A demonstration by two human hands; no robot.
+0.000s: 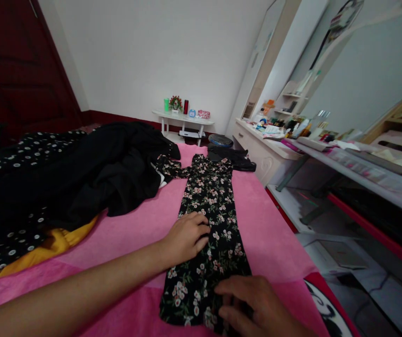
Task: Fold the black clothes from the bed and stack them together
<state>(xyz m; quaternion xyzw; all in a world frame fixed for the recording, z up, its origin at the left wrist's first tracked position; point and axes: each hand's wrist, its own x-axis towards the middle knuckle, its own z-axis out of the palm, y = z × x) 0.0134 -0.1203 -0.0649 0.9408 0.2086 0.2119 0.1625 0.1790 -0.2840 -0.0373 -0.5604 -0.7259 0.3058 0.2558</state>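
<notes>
A black floral dress (210, 206) lies lengthwise on the pink bedspread (267, 220), its hem towards me and one sleeve stretched out to the left. My left hand (187, 236) rests palm down on the dress's left side, about midway along the skirt, with loosely bent fingers that hold nothing. Closer to me, my right hand (257, 302) is at the lower right of the skirt near the hem. Its thumb and forefinger are apart, with dark floral cloth showing around them. The other right-hand fingers are mostly hidden.
A heap of black clothes (116, 159), some white-dotted, with a yellow garment (63, 238) underneath, covers the bed's left side. Folded dark clothing (234, 157) lies beyond the dress. A cluttered dressing table (257, 138) and a desk (362, 161) stand right; a small white table (183, 117) stands behind.
</notes>
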